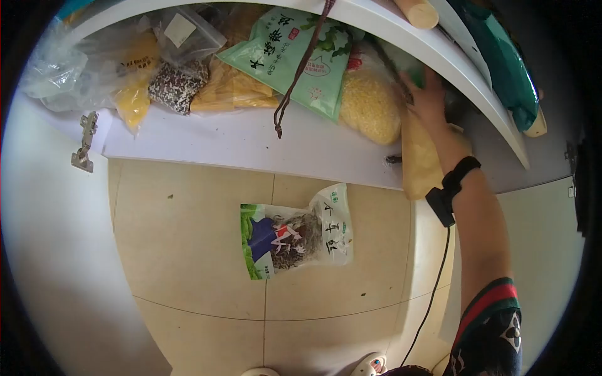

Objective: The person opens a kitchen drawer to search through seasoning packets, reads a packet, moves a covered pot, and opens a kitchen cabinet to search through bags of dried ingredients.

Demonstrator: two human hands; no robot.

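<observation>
On the floor tiles [188, 250] lay a dried-food packet [296, 233], its long axis running left to right and tilted slightly up at the right. On the shelf [251, 141] a yellow bag [421, 160] stood upright, overhanging the edge. The right hand [426, 97] lay spread flat against its top, gripping nothing visibly. The left hand was out of view.

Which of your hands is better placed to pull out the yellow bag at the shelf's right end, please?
The right hand: it already rests on the yellow bag overhanging the shelf. The left hand is not in view.
</observation>
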